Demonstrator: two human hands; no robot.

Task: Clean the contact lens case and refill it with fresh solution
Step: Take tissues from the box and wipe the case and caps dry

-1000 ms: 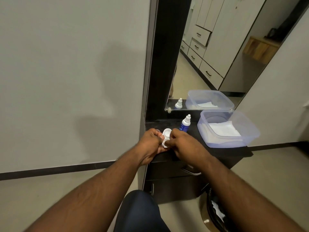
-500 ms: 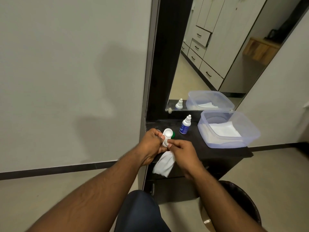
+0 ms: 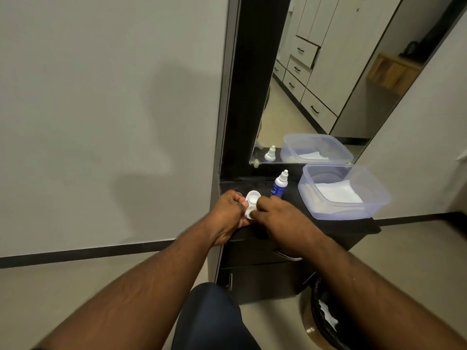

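Both forearms are bare, and dark navy trousers (image 3: 212, 319) cover the knee.

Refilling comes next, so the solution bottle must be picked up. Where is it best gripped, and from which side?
Grip the solution bottle round its blue body, below the narrow white nozzle. It stands upright just beyond the right hand, so come from the near side; the plastic tub stands to its right.
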